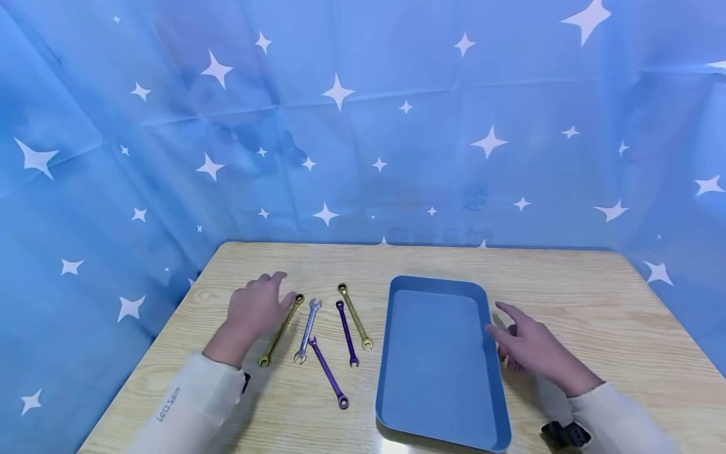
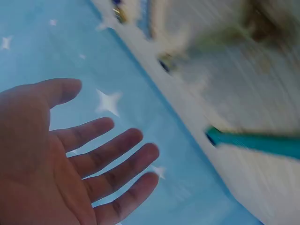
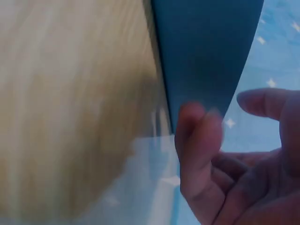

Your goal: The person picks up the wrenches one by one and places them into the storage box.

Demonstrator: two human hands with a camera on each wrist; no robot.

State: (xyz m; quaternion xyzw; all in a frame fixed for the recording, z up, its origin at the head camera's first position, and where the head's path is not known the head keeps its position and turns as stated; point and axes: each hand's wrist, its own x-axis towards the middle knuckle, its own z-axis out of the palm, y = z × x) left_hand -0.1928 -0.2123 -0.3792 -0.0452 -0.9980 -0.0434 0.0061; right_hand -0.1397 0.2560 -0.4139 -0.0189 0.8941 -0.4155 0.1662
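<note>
Over the table's left side, my left hand [image 1: 256, 309] is spread and holds nothing, its thumb close to a gold combination wrench [image 1: 282, 330]. To the right lie a silver open-end wrench [image 1: 308, 329], a purple wrench [image 1: 328, 373], a darker purple wrench [image 1: 347, 334] and another gold wrench [image 1: 355, 315]. In the left wrist view a blurred teal bar [image 2: 258, 142] lies beyond the fingers. My right hand [image 1: 527, 343] is at the right side of a blue tray [image 1: 433, 366], thumb right at the rim, fingers loosely bent. The tray's wall [image 3: 201, 51] shows beyond these fingers.
A light wood-grain table [image 1: 573, 284] carries everything. Behind it and along both sides hangs a blue cloth [image 1: 408, 157] with white stars. Dark straps with small devices [image 1: 566, 435] sit at the wrists, below white sleeves.
</note>
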